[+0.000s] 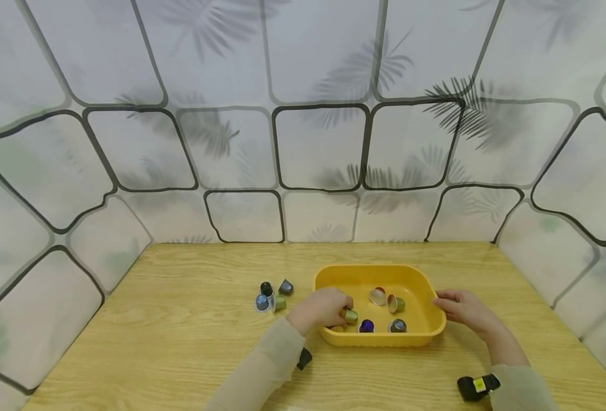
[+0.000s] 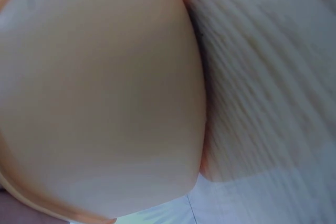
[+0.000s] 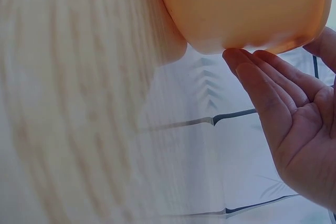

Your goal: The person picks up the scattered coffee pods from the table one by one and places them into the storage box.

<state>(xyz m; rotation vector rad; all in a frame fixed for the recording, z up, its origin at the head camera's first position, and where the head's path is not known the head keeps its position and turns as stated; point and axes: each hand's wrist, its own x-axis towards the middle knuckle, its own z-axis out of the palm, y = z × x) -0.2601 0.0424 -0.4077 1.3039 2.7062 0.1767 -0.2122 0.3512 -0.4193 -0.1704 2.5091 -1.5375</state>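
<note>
In the head view my left hand (image 1: 324,308) reaches over the left side of a yellow plastic tub (image 1: 426,279). Its curled fingers pinch a green coffee capsule (image 1: 351,316) low inside. A gold capsule (image 1: 337,329) lies partly hidden below that hand. My right hand (image 1: 467,311) holds the tub's right end. In the right wrist view its fingers (image 3: 268,87) lie against the outer wall, with the thumb up at the rim. The tub's outer wall (image 2: 105,93) fills much of the left wrist view, where little of the left hand shows.
Several capsules lie in the tub, among them a purple one (image 1: 366,326), a dark grey one (image 1: 397,325) and a green one (image 1: 396,303). Left of the tub on the wooden table (image 1: 179,331) sits a group with a black (image 1: 266,288) and a blue capsule (image 1: 262,302). A patterned backdrop (image 1: 318,148) surrounds the table.
</note>
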